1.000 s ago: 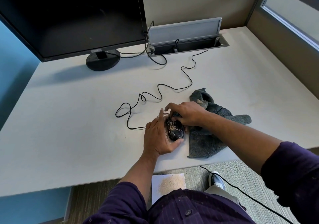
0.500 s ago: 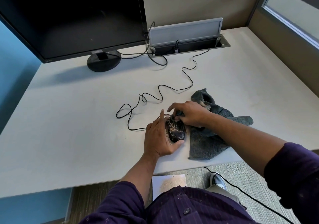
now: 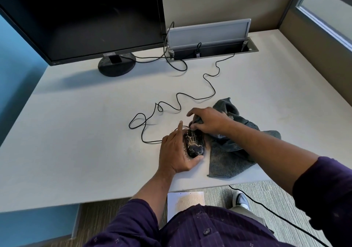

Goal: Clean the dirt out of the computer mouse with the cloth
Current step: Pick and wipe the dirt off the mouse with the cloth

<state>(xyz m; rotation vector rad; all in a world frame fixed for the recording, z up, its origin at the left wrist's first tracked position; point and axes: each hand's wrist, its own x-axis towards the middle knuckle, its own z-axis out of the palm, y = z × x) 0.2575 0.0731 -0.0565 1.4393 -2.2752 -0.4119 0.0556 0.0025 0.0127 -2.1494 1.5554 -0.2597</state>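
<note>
1. Fingers (image 3: 198, 126) of the right hand (image 3: 209, 122) pinch a bunched corner of the grey cloth (image 3: 232, 151) at the front end of the computer mouse (image 3: 194, 144).
2. Left hand (image 3: 177, 149) cups the mouse's left side, thumb curled round its rear, forefinger pointing forward.
3. Pale dirt streaks the black mouse, which lies on the table (image 3: 76, 132) just beside the cloth.
4. Its cable (image 3: 171, 105) snakes back toward the monitor (image 3: 82, 18).

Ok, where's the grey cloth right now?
In the head view the cloth lies near the desk's front edge, right of the mouse; the right hand grips one corner.
</note>
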